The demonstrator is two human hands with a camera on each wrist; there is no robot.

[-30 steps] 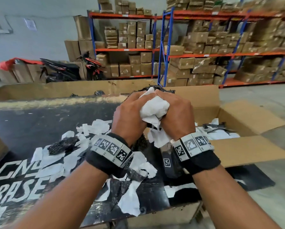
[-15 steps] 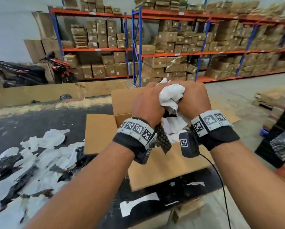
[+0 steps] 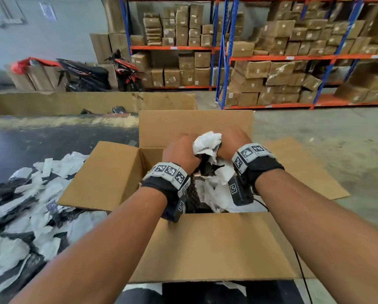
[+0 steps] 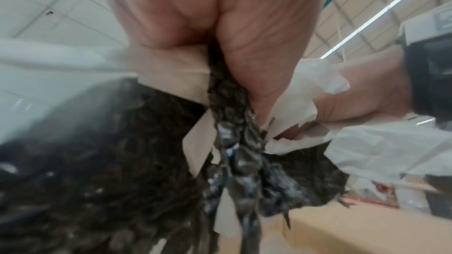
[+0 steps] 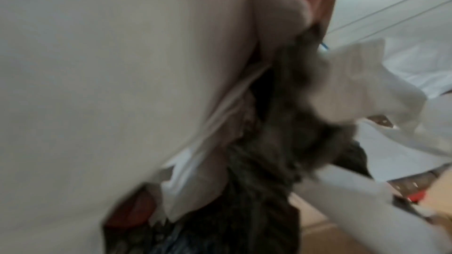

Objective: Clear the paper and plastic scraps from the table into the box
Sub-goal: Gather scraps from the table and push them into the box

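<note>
Both hands hold one bundle of scraps (image 3: 206, 143) over the open cardboard box (image 3: 214, 244). My left hand (image 3: 180, 153) grips white paper and black bubble plastic (image 4: 234, 142) from the left side. From the other side my right hand (image 3: 232, 142) grips the same bundle; its wrist view is blurred, showing white paper (image 5: 122, 65) and dark plastic (image 5: 281, 152). White and black scraps (image 3: 218, 191) lie inside the box below the hands. More scraps (image 3: 30, 207) cover the black table (image 3: 52, 141) to the left.
The box's flaps stand open: left flap (image 3: 102, 174), far flap (image 3: 194, 126), right flap (image 3: 302, 167), near flap (image 3: 214, 244). Shelving with cartons (image 3: 282, 62) and a parked scooter (image 3: 96, 73) stand far behind. Bare concrete floor (image 3: 337, 132) lies to the right.
Both hands have carried the bundle from above the scrap pile on the table rightward and down over the open box. The grip on the bundle is unchanged.
</note>
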